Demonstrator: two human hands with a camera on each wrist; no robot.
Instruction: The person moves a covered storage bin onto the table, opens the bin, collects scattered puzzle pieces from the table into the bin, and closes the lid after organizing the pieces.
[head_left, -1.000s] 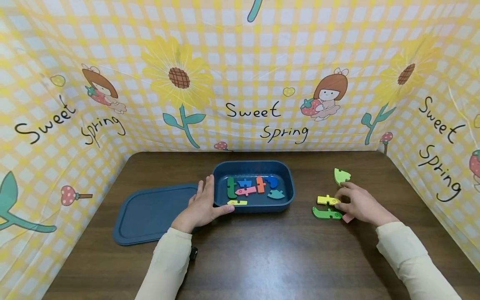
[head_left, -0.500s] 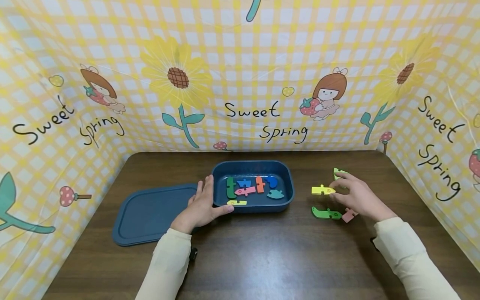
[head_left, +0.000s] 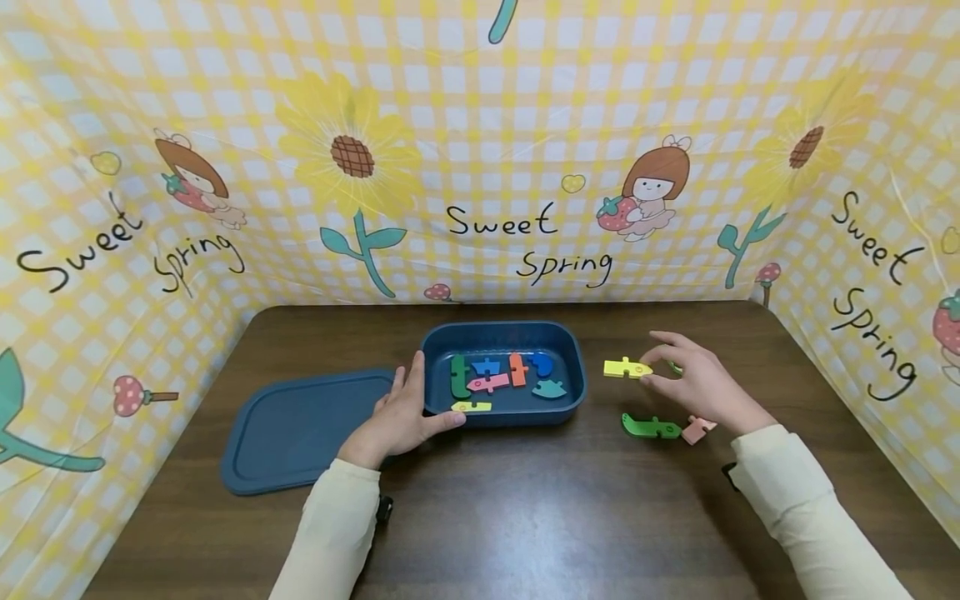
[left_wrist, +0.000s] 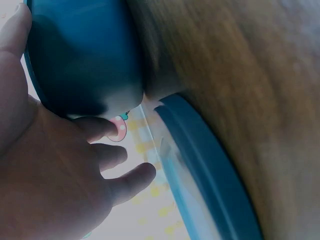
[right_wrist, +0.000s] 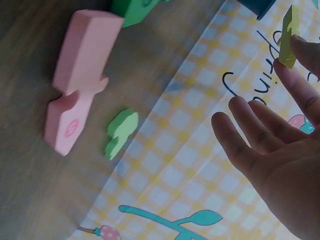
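Note:
My right hand (head_left: 693,383) pinches a yellow puzzle piece (head_left: 622,367) between thumb and index finger, raised above the table to the right of the dark blue box; the other fingers extend loosely. My left hand (head_left: 401,421) lies against the box's left side with straight fingers, its thumb at the front rim. Inside the open box (head_left: 525,417) lie several colourful pieces, among them a dark green one (head_left: 460,379), an orange one (head_left: 518,370) and a teal one (head_left: 550,389). A light green piece (right_wrist: 121,132) is mostly hidden behind my right hand in the head view.
On the table below my right hand lie a green curved piece (head_left: 648,428) and a pink piece (head_left: 697,429), close together. The box's blue lid (head_left: 300,433) lies flat at the left, partly behind my left hand. A checked yellow cloth (head_left: 480,167) stands around the table's back and sides.
My right hand has lifted the yellow puzzle piece from beside the green one and carried it up and leftward toward the box. The left hand keeps its place at the box.

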